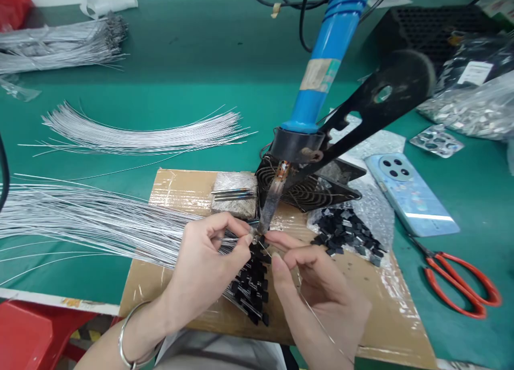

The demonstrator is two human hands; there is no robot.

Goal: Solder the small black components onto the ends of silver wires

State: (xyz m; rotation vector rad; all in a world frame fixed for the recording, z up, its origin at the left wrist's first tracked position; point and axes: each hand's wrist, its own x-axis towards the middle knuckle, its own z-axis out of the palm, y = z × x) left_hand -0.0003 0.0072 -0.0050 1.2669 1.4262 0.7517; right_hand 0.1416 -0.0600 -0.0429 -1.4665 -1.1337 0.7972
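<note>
Just beside the iron (308,110), left hand (212,260) pinches a small piece (254,235); right hand (323,289) holds thin wire (317,317).

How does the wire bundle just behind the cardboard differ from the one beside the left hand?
The back bundle bows in an arc; the front bundle runs straighter. The back bundle lies on the green table; the front bundle reaches onto the cardboard. The front bundle has black pieces at its right end; the back bundle shows none. Both are thin, pale wires.
</note>
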